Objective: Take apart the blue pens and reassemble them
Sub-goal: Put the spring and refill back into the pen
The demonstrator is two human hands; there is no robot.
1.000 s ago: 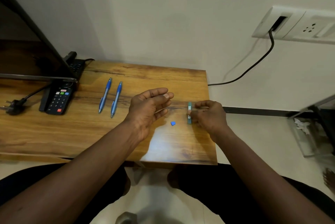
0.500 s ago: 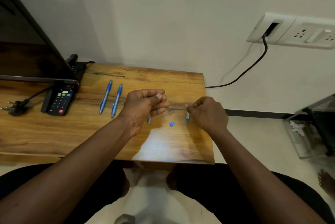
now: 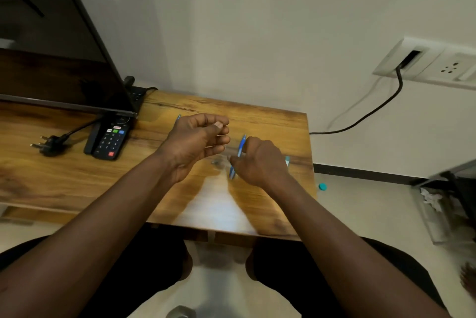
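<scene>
Right hand [image 3: 262, 160] pinches 1 blue pen barrel [image 3: 238, 155] at mid-length, held tilted just above the wooden table [image 3: 77, 176]. Left hand [image 3: 195, 140] is curled narrow beside it; contents cannot be told. A teal piece [image 3: 287, 160] shows past the right knuckles, and a small teal cap [image 3: 322, 186] is off the table edge. Judgement: barrel is light, stiff, slick plastic; grip the middle, firm but gentle. Loose parts are tiny and roll easily.
</scene>
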